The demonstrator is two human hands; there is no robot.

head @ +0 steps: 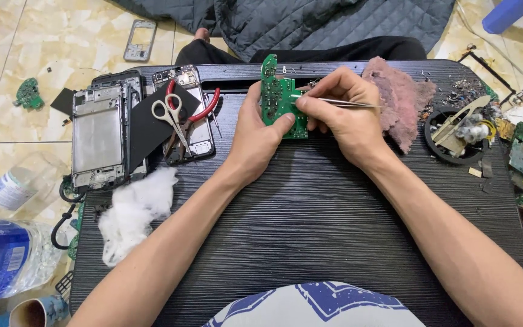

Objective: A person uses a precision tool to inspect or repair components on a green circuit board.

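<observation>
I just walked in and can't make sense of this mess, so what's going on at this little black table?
A person sits at a black ribbed table working on a green circuit board. The left hand holds the board up by its edge, while the right hand presses metal tweezers against it. Off to the left lie stripped phone frames, white-handled scissors, red-handled pliers and a wad of white cotton. A pinkish rag sits to the right.
</observation>
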